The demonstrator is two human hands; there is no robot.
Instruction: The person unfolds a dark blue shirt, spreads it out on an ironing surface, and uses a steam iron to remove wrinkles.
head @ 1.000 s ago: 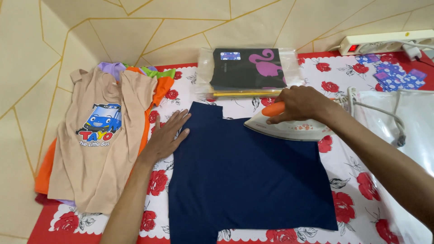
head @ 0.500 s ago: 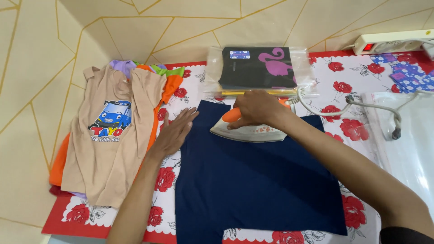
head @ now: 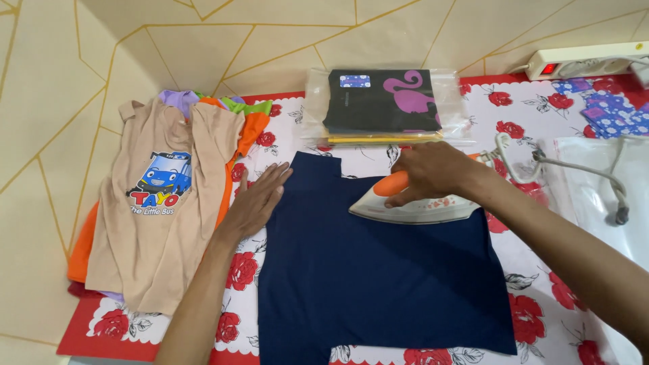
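The widest open stretch is the lower half of the navy garment [head: 378,284], flat and bare from the iron [head: 416,206] down to the near edge. Toward the far side, the way is closed just beyond the iron by a clear plastic packet [head: 385,105] holding dark cloth. To the left, the left hand [head: 255,201] lies flat at the garment's edge, and just past it a pile of clothes [head: 162,209] fills that side. To the right, the iron's cord [head: 574,169] loops over a clear bag [head: 595,196], with a power strip [head: 585,64] behind. A narrow strip of flowered cloth [head: 527,290] stays bare on the right.
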